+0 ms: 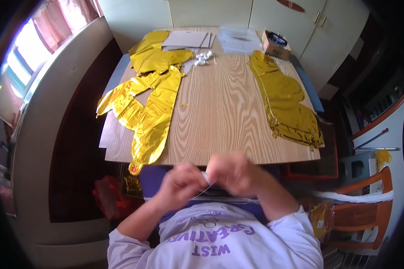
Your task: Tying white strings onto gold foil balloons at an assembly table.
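Both my hands are close together just off the table's near edge, in front of my shirt. My left hand (185,181) is closed, with its fingertips pinching a thin white string (204,192). Against it, my right hand (233,171) is curled in and blurred by motion, gripping the same string. A small white bit shows between the fingertips, too small to make out. On the table's left side lies a flat gold foil balloon (159,107) with a gap in its middle. Small white string bundles (204,57) rest near the far end.
More folded gold foil (155,56) lies far left, and a gold foil stack (285,96) lies along the right of the wooden table (211,116). Grey-white boards (186,39), clear plastic sheets (240,39) and a small box (277,45) stand at the back. A wooden chair (363,210) carries a white string hank (359,196).
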The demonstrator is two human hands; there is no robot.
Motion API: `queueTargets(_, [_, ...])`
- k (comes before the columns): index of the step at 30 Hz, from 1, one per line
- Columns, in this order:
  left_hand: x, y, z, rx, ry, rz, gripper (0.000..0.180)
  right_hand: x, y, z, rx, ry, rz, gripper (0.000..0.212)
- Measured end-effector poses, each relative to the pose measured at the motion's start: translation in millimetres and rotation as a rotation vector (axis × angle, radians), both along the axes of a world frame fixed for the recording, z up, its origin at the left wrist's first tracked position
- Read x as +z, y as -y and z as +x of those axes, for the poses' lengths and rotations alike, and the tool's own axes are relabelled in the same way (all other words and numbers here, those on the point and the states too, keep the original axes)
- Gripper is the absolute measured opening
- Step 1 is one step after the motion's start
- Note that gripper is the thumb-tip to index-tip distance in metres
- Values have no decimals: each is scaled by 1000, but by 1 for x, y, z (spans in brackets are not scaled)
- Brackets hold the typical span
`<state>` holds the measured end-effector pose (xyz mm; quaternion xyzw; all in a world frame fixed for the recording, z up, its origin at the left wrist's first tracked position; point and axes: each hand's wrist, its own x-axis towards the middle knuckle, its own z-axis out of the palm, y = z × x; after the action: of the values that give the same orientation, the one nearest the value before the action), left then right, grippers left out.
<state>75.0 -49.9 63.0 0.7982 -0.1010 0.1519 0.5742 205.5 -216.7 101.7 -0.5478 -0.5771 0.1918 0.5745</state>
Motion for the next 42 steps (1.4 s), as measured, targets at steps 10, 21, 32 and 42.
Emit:
queueTargets(10, [16, 17, -3, -127, -155, -180, 14, 3, -10, 13, -245, 95, -192, 18])
queueTargets(21, [18, -5, 5, 129, -259, -639, 16, -25, -6, -7, 58, 103, -134, 19])
queueTargets(32, [-3, 10, 8, 197, -234, -428, 17, -5, -8, -2, 24, 121, 63, 15])
queueTargets(42, [12, 23, 1, 62, -159, -310, 16, 2, -20, 24, -266, 201, -80, 17])
